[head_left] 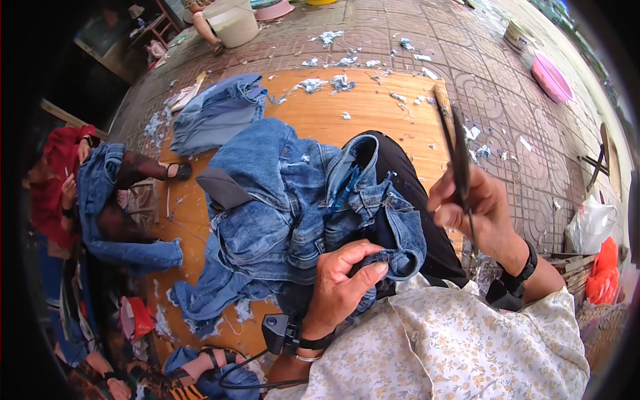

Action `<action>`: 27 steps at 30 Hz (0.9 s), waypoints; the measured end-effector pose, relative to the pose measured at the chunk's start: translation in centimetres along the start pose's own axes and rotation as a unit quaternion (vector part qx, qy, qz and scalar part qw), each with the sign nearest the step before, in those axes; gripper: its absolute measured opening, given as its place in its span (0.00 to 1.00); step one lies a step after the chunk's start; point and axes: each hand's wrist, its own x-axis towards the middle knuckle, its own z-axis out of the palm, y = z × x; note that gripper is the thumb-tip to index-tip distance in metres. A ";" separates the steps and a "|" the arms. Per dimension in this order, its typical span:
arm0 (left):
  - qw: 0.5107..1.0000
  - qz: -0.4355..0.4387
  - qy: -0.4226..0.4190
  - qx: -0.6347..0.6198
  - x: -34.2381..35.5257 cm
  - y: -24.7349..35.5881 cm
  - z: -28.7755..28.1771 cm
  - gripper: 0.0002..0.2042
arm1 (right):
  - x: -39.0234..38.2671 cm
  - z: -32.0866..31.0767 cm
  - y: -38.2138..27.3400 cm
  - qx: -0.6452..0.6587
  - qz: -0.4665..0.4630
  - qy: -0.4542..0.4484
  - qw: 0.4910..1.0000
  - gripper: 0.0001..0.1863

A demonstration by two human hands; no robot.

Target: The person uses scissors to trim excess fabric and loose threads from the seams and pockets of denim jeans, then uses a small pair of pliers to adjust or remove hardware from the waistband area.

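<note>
Blue jeans [293, 173] lie bunched across my lap and over the wooden board. My left hand [343, 283] is closed on them, its thumb and fingers pinching the waistband's end near my patterned top. To the right, my right hand [477, 210] is raised apart from the denim. It is closed round a long, narrow dark tool [460, 150] that points upward, with a thin part showing below the fingers; its exact kind is not clear. A dark grey patch of cloth [223, 190] shows on the jeans' left side.
More folded denim [220, 113] lies on the far left of the board [373, 93]. Fluffy scraps [340, 83] litter board and paving. At left, a person in red [60, 180] holds other jeans [100, 200]. A pink basin [552, 77] and plastic bags [592, 225] stand at right.
</note>
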 end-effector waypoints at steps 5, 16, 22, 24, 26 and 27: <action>0.998 0.052 0.008 -0.018 0.2 -0.3 0.6 0.12 | -0.7 2.0 -0.5 -0.213 -0.081 -0.129 0.965 0.19; 1.000 0.015 0.017 -0.017 0.1 0.1 0.1 0.08 | 0.1 1.3 -0.5 -0.197 -0.145 -0.058 0.968 0.16; 0.995 -0.057 0.020 -0.083 0.4 0.1 0.6 0.07 | 0.4 2.9 -0.4 -0.218 -0.218 -0.160 0.938 0.20; 0.995 -0.066 0.009 -0.074 0.4 0.2 0.4 0.08 | 0.8 2.8 -0.1 -0.237 -0.235 -0.175 0.926 0.20; 0.996 -0.041 0.014 -0.078 0.3 0.1 0.4 0.08 | 1.0 2.9 0.1 -0.247 -0.233 -0.167 0.926 0.19; 0.996 -0.012 0.022 -0.086 0.4 -0.3 0.6 0.08 | 1.0 2.9 0.1 -0.252 -0.231 -0.163 0.925 0.18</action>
